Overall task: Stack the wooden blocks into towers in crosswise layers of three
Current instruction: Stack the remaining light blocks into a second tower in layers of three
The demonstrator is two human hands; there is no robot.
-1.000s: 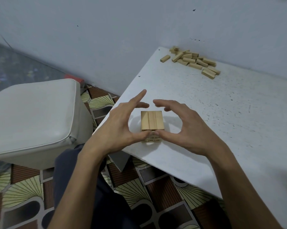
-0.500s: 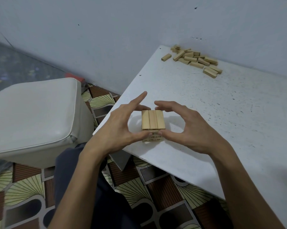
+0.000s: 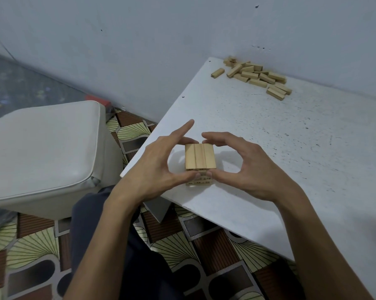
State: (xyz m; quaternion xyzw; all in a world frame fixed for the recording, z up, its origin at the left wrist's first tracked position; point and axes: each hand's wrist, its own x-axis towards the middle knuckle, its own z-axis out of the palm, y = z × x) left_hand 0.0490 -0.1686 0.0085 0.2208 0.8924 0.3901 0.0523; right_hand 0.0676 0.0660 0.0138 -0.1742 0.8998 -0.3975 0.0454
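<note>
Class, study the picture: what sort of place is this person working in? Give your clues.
Probably a room in a home: a white table against a plain wall, a patterned floor, and a pale cushioned seat beside it.

Lower tower (image 3: 200,161) layers behind thumbs (image 3: 188,175)

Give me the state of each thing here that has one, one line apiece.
tower: upright on the table, top layer of three blocks complete.
left hand: thumb and fingers curled round the tower, index finger straight.
right hand: thumb and fingers curled round the tower.
loose blocks: lying scattered by the wall, unstacked.
</note>
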